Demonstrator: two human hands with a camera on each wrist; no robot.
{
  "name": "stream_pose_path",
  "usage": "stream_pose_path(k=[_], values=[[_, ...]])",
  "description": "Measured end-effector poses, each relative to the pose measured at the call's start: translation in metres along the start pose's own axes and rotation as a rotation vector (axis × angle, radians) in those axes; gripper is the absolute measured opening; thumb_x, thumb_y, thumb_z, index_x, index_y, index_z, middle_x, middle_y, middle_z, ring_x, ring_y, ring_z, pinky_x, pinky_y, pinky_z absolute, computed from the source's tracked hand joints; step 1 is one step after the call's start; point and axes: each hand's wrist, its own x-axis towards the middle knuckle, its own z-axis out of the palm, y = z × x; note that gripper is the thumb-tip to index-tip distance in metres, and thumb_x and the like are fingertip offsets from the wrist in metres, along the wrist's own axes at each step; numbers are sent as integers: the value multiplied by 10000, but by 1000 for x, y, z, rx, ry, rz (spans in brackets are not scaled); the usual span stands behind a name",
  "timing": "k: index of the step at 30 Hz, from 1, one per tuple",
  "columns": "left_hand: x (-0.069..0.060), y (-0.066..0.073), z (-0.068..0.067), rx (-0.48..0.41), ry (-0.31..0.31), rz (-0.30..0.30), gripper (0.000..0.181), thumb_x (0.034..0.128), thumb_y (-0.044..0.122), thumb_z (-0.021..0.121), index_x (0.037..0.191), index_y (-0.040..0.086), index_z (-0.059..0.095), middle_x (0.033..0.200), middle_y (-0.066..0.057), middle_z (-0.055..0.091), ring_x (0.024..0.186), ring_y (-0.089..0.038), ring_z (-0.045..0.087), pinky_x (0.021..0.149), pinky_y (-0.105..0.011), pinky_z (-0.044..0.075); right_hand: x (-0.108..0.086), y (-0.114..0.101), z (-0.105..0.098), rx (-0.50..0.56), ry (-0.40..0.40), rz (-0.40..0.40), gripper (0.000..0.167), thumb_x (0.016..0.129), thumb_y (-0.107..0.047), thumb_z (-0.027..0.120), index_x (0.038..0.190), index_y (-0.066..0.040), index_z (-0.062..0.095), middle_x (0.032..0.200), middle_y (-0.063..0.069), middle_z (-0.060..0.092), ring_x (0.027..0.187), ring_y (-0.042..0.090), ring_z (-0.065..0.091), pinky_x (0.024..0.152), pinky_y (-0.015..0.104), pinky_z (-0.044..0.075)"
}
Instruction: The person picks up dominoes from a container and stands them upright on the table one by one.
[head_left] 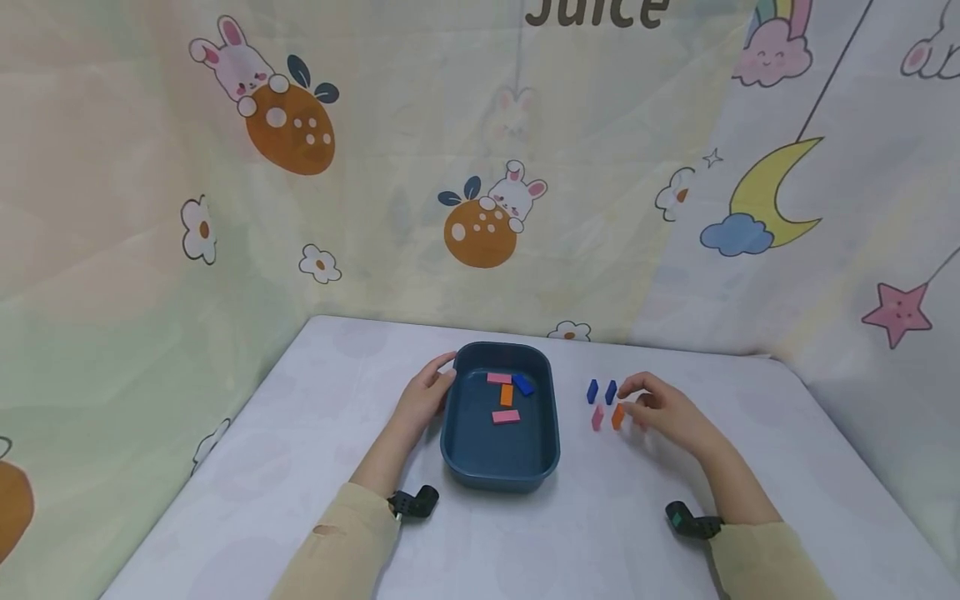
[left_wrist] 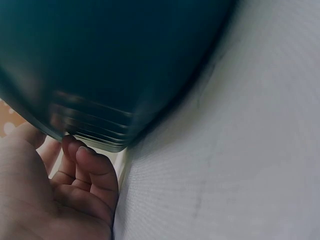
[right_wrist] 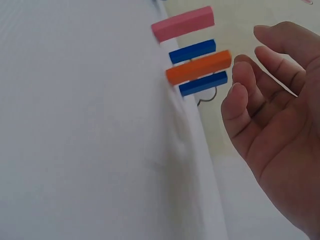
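A dark teal plastic bin (head_left: 498, 454) sits on the table, with my left hand (head_left: 420, 400) holding its left rim near the far corner. In the left wrist view, the thumb and curled fingers meet that rim. Inside the bin lie two pink blocks (head_left: 506, 417), an orange block (head_left: 507, 394) and a blue block (head_left: 522, 384). To its right stand two blue blocks (head_left: 592, 391), a pink block (head_left: 597, 417) and an orange block (head_left: 618, 417), all upright. Beside the orange one is my right hand (head_left: 670, 413), its fingers loosely bent and spread apart, holding nothing; the right wrist view shows a gap.
The table (head_left: 615, 533) has a white cover. Behind it and at the sides hangs a printed cloth (head_left: 390, 217) with rabbits, flowers and a moon. Each wrist wears a black camera strap (head_left: 415, 502).
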Motion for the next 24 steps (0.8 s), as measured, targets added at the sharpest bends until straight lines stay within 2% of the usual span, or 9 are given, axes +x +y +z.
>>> stream_pose_path(k=[5,9,13,17,21,24], values=[[-1,2,-1,-6,-3,1,373,976,488,552,1348,470,532,988,-66,637,851,-215,600,708,-305,503,6,-19,0,-1,-8,-31,365,958,-302,647,1260,-139,525,1256,124,583,874,286,622,779,348,515],[-1,2,-1,-13,-5,-7,361,981,472,552,1341,476,533,992,-65,640,861,-213,602,716,-304,503,14,-38,3,-3,-40,-61,345,952,-326,653,1242,-173,544,1243,125,584,902,323,642,830,355,499],[0,1,-2,-11,1,-9,354,979,475,552,1332,483,536,982,-63,632,848,-214,598,703,-302,499,26,-60,9,-7,-76,-91,337,940,-356,663,1216,-188,567,1162,152,622,884,364,640,795,415,525],[1,0,-1,-12,6,-9,357,973,486,557,1329,481,541,983,-56,632,845,-214,596,702,-301,497,40,-78,17,-27,-113,-121,317,937,-350,669,1199,-200,575,1096,113,642,861,379,632,768,475,535],[1,-1,-1,-13,4,-11,361,970,487,562,1331,477,542,982,-52,629,855,-212,590,717,-304,495,54,-91,25,-49,-136,-148,310,939,-346,667,1202,-209,577,1087,79,640,808,305,631,766,443,539],[1,0,-1,-14,0,-11,365,974,476,561,1339,472,537,978,-58,620,855,-217,583,719,-306,493,63,-102,29,-26,-151,-166,308,952,-317,652,1219,-183,576,1103,81,629,792,277,626,756,405,531]])
